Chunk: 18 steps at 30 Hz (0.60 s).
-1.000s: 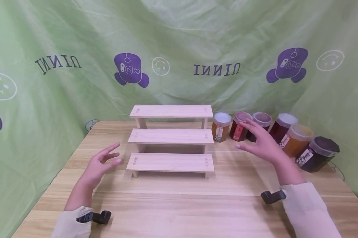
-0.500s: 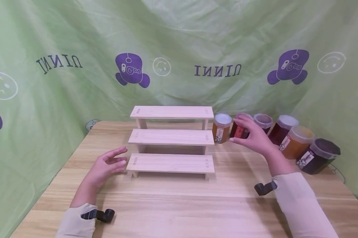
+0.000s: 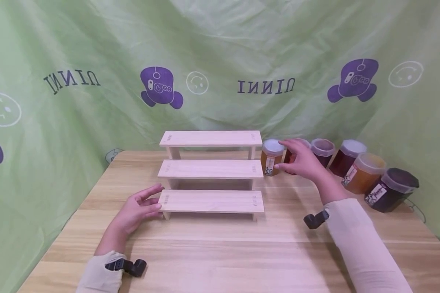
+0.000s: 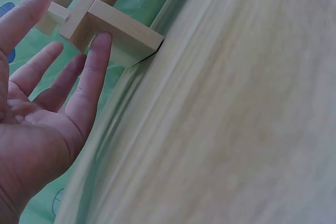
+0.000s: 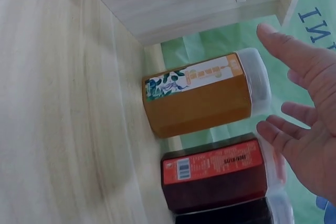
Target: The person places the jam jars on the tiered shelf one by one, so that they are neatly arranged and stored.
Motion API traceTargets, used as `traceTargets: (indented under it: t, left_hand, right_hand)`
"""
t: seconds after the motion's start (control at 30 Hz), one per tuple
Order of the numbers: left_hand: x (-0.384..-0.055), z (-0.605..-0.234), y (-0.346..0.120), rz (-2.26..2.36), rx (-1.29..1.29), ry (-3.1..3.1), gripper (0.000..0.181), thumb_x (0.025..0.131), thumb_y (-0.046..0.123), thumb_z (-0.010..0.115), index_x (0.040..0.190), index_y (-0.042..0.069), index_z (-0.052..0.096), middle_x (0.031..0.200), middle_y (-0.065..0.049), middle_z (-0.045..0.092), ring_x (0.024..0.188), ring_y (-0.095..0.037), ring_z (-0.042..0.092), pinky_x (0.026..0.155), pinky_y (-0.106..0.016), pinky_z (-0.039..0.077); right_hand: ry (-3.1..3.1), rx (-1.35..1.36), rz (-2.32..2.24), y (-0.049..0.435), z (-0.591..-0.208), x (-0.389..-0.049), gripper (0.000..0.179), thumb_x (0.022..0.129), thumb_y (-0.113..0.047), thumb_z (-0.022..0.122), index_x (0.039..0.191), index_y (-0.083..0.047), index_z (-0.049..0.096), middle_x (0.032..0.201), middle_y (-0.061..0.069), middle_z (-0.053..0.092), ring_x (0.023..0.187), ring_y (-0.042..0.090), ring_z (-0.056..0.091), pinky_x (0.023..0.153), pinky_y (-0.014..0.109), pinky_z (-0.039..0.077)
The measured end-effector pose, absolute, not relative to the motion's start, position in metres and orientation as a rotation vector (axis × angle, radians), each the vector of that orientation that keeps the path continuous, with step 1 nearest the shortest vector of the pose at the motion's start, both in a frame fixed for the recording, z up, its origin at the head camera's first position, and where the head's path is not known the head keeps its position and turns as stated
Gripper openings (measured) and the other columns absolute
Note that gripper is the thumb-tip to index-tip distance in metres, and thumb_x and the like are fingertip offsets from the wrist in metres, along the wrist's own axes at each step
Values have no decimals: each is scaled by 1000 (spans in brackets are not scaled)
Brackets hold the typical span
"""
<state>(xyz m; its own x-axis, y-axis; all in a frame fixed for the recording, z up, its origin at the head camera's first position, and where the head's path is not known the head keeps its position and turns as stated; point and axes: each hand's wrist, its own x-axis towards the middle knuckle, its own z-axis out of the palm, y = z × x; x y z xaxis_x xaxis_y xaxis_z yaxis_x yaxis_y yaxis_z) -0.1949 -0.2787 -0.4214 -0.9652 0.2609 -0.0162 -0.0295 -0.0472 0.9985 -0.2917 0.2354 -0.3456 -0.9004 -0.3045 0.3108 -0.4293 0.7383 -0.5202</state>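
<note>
A three-tier wooden display stand [image 3: 210, 200] stands mid-table. At the left end of its lowest tier is my left hand [image 3: 137, 209], fingertips right at the board's edge, fingers spread and loosely bent. My right hand [image 3: 304, 162] is at the jars on the right, thumb and fingers apart. In the right wrist view it hovers beside the lid of an amber jar [image 5: 205, 100] with a floral label, and nothing is in its grasp. Next to that jar stands a dark red jar [image 5: 215, 174] with a red label, partly hidden by the hand in the head view.
Further right along the table [image 3: 220, 252] stand more lidded jars: a dark one [image 3: 323, 150], a deep red one [image 3: 346, 158], an orange one [image 3: 364, 173] and a near-black one [image 3: 390, 189]. A green printed curtain [image 3: 220, 49] hangs behind.
My left hand has moved right and up to the stand's lowest tier. My right hand has moved left from over the red-labelled jar to beside the amber jar.
</note>
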Motion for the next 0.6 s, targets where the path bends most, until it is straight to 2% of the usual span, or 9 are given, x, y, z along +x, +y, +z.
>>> traceTargets:
  t: [0.2, 0.33, 0.5, 0.6]
  left_hand:
    - [-197, -425, -279, 2161, 251, 1951, 77, 83, -11, 65, 149, -6, 26, 134, 4, 53, 106, -18, 63, 85, -42, 57]
    - [-197, -428, -279, 2172, 259, 1924, 79, 82, -12, 65, 149, -7, 24, 135, 2, 51, 109, -18, 63, 86, -41, 56]
    - [-199, -431, -278, 2165, 297, 1902, 79, 82, -13, 64, 150, -7, 24, 136, -6, 51, 110, -20, 62, 87, -38, 56]
    - [-199, -432, -277, 2157, 315, 1898, 79, 82, -12, 65, 150, -7, 24, 133, -5, 53, 111, -18, 62, 88, -35, 55]
  right_hand:
    - [-2804, 569, 806, 226, -337, -302, 82, 77, -22, 84, 143, 1, 44, 145, 29, 39, 133, 47, 34, 108, 62, 29]
    - [-2852, 562, 805, 221, -333, -311, 83, 77, -25, 84, 144, 0, 43, 145, 29, 39, 130, 47, 38, 104, 63, 34]
    - [-2863, 569, 878, 215, -334, -322, 85, 75, -23, 85, 145, 1, 42, 143, 28, 42, 122, 45, 46, 97, 59, 42]
    - [-2882, 554, 921, 211, -335, -327, 87, 76, -20, 84, 146, 1, 39, 143, 28, 41, 121, 44, 47, 97, 57, 43]
